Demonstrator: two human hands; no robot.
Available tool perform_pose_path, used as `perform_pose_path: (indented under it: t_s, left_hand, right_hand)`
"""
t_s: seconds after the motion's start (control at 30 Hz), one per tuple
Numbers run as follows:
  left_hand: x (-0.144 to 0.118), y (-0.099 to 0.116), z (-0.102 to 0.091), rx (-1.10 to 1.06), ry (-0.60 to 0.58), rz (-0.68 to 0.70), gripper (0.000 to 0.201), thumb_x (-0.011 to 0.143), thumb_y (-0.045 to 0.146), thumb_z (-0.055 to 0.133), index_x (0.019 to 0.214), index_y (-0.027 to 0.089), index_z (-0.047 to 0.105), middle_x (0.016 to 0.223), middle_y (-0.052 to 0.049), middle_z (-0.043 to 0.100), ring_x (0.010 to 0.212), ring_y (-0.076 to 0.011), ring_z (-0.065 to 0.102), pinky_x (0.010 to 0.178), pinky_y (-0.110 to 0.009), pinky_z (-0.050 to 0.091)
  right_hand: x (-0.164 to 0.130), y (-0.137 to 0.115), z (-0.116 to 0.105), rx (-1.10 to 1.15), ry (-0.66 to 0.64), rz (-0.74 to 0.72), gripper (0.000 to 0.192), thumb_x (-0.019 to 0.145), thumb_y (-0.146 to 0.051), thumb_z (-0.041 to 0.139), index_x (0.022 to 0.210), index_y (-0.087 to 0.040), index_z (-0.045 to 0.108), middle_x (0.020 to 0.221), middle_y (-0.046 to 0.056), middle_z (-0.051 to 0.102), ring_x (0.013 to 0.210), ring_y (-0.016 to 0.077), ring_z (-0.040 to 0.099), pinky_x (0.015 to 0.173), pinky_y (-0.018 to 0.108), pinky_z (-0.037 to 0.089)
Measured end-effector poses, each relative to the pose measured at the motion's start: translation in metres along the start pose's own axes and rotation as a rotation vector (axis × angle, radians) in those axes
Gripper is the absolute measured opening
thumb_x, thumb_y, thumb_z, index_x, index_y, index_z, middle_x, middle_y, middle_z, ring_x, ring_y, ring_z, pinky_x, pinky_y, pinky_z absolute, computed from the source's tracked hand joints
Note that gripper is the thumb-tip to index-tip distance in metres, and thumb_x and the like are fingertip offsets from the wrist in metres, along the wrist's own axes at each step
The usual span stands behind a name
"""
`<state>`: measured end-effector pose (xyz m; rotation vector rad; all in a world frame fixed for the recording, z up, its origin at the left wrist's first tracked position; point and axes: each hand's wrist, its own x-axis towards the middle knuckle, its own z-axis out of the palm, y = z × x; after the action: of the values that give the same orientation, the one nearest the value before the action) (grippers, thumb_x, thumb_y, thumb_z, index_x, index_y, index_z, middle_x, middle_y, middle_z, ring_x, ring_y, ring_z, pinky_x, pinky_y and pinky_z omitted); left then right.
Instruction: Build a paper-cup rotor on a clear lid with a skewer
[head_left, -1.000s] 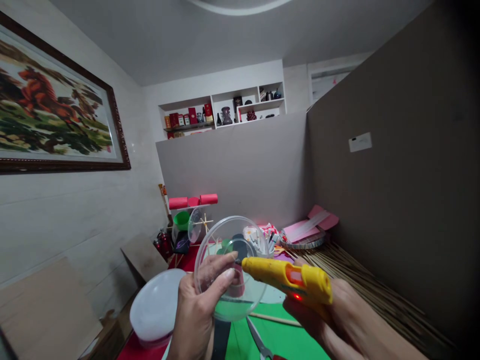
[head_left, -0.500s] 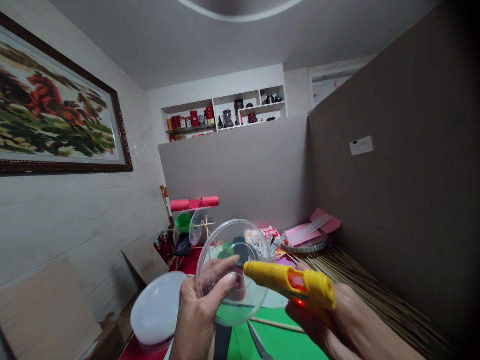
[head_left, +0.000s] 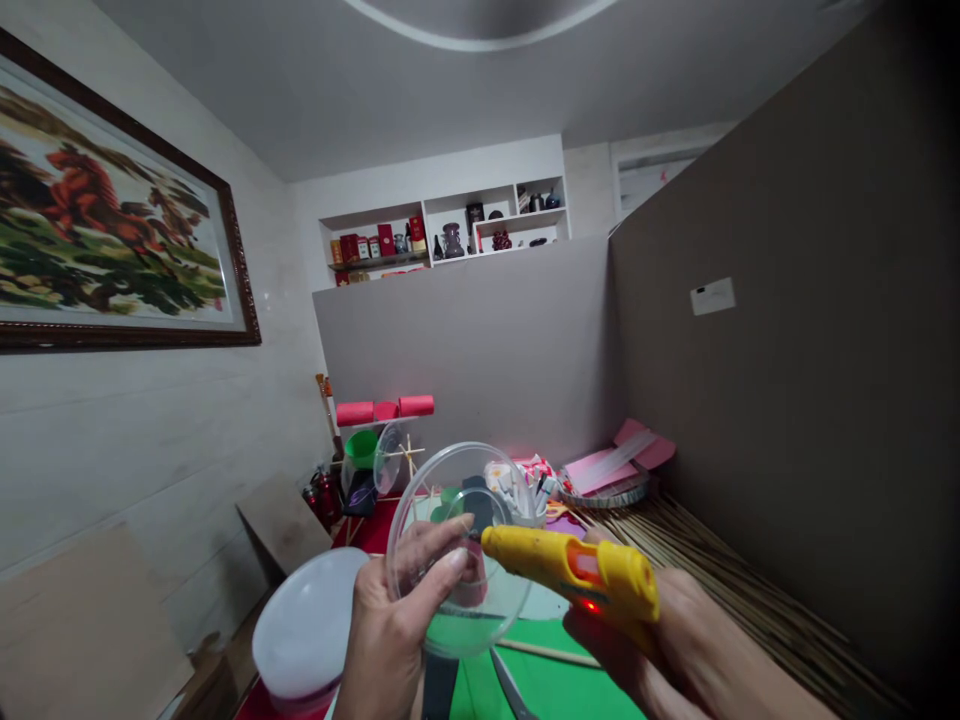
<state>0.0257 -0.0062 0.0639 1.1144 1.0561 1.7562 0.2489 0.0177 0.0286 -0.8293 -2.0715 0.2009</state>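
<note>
My left hand (head_left: 409, 600) grips a clear round plastic lid (head_left: 517, 585) by its left side, thumb in front and fingers behind, the lid standing nearly upright. My right hand (head_left: 652, 630) is wrapped round the handle of a yellow hot glue gun (head_left: 570, 565) with a red light glowing on its side. The gun's nozzle points left at the middle of the lid, close to my left fingertips; whether it touches the plastic I cannot tell. Through the lid a dark piece and a pink-red piece show behind it.
Scissors (head_left: 511, 685) and a thin stick (head_left: 551, 654) lie on a green sheet (head_left: 577, 680) below my hands. A white round tub (head_left: 307, 625) stands at the left. Long bamboo sticks (head_left: 712, 580) spread along the right. Pens in a cup (head_left: 541, 500) and pink paper (head_left: 600, 468) sit behind.
The view has shifted slightly, so everything sits a little further left. Both hands keep their holds, and the nozzle stays close to the lid's middle.
</note>
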Motion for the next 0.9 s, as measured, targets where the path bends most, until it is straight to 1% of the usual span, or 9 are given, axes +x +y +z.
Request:
perform_pose_path:
  t_s: [0.1, 0.2, 0.27, 0.37, 0.5, 0.67, 0.73, 0.83, 0.9]
  left_hand:
    - [0.002, -0.002, -0.003, 0.015, -0.025, -0.018, 0.028, 0.066, 0.035, 0.091, 0.091, 0.023, 0.088, 0.086, -0.006, 0.078, 0.078, -0.0158, 0.067, 0.068, -0.018, 0.053]
    - [0.004, -0.003, -0.005, 0.064, -0.032, 0.007, 0.030, 0.066, 0.038, 0.091, 0.091, 0.023, 0.088, 0.091, -0.007, 0.080, 0.079, -0.0161, 0.067, 0.072, -0.019, 0.053]
    - [0.004, -0.003, -0.006, 0.086, -0.019, 0.008, 0.033, 0.065, 0.039, 0.091, 0.092, 0.022, 0.088, 0.097, -0.009, 0.082, 0.085, -0.0184, 0.069, 0.077, -0.020, 0.054]
    - [0.004, -0.003, -0.006, 0.085, -0.014, -0.006, 0.034, 0.064, 0.040, 0.091, 0.093, 0.021, 0.088, 0.103, -0.010, 0.082, 0.089, -0.0212, 0.071, 0.077, -0.023, 0.055]
    - [0.003, -0.002, -0.005, 0.111, 0.000, 0.015, 0.034, 0.065, 0.039, 0.091, 0.092, 0.020, 0.088, 0.108, -0.011, 0.082, 0.089, -0.0224, 0.072, 0.078, -0.024, 0.056]
    - [0.001, 0.000, -0.001, 0.019, -0.004, -0.028, 0.031, 0.062, 0.034, 0.092, 0.089, 0.020, 0.088, 0.108, -0.010, 0.082, 0.076, -0.0176, 0.072, 0.069, -0.021, 0.057]
    - [0.002, 0.000, -0.002, 0.025, -0.004, -0.039, 0.033, 0.063, 0.034, 0.092, 0.091, 0.019, 0.087, 0.112, -0.011, 0.081, 0.081, -0.0193, 0.073, 0.070, -0.022, 0.057]
    - [0.003, -0.002, -0.005, 0.076, -0.012, -0.060, 0.038, 0.065, 0.036, 0.091, 0.098, 0.018, 0.087, 0.113, -0.013, 0.081, 0.098, -0.0259, 0.074, 0.076, -0.024, 0.058]
    - [0.003, -0.003, -0.007, 0.067, -0.019, -0.080, 0.039, 0.064, 0.036, 0.092, 0.099, 0.019, 0.086, 0.113, -0.012, 0.081, 0.103, -0.0270, 0.073, 0.078, -0.024, 0.059]
  right_hand:
    - [0.012, -0.017, -0.010, -0.017, -0.031, -0.033, 0.028, 0.100, -0.035, 0.051, 0.120, -0.029, 0.070, 0.096, 0.005, 0.076, 0.082, 0.0228, 0.075, 0.075, 0.035, 0.065]
    - [0.018, -0.026, -0.016, -0.010, -0.040, -0.055, 0.028, 0.097, -0.028, 0.049, 0.113, -0.029, 0.072, 0.088, 0.003, 0.075, 0.073, 0.0207, 0.072, 0.070, 0.032, 0.063]
    - [0.018, -0.027, -0.018, -0.004, -0.044, -0.057, 0.030, 0.097, -0.028, 0.050, 0.118, -0.030, 0.071, 0.090, 0.003, 0.076, 0.075, 0.0206, 0.073, 0.071, 0.032, 0.063]
    - [0.014, -0.025, -0.018, -0.010, -0.075, -0.033, 0.035, 0.100, -0.033, 0.049, 0.129, -0.032, 0.068, 0.097, 0.003, 0.077, 0.083, 0.0215, 0.074, 0.078, 0.033, 0.064]
    - [0.013, -0.028, -0.021, -0.019, -0.111, 0.006, 0.034, 0.102, -0.035, 0.048, 0.130, -0.034, 0.068, 0.100, 0.002, 0.077, 0.088, 0.0211, 0.076, 0.081, 0.032, 0.064]
    - [0.016, -0.034, -0.024, -0.020, -0.131, 0.021, 0.039, 0.104, -0.038, 0.044, 0.136, -0.034, 0.065, 0.103, 0.003, 0.077, 0.092, 0.0210, 0.076, 0.082, 0.032, 0.064]
    - [0.017, -0.035, -0.023, -0.019, -0.122, 0.014, 0.039, 0.104, -0.037, 0.044, 0.135, -0.033, 0.067, 0.104, 0.004, 0.077, 0.093, 0.0216, 0.075, 0.083, 0.033, 0.064]
    - [0.017, -0.037, -0.023, 0.011, -0.123, 0.026, 0.037, 0.103, -0.036, 0.046, 0.133, -0.032, 0.068, 0.105, 0.004, 0.077, 0.092, 0.0218, 0.075, 0.083, 0.034, 0.064]
    - [0.016, -0.038, -0.023, 0.026, -0.117, 0.028, 0.035, 0.102, -0.033, 0.046, 0.128, -0.031, 0.069, 0.102, 0.004, 0.076, 0.090, 0.0211, 0.074, 0.082, 0.034, 0.064]
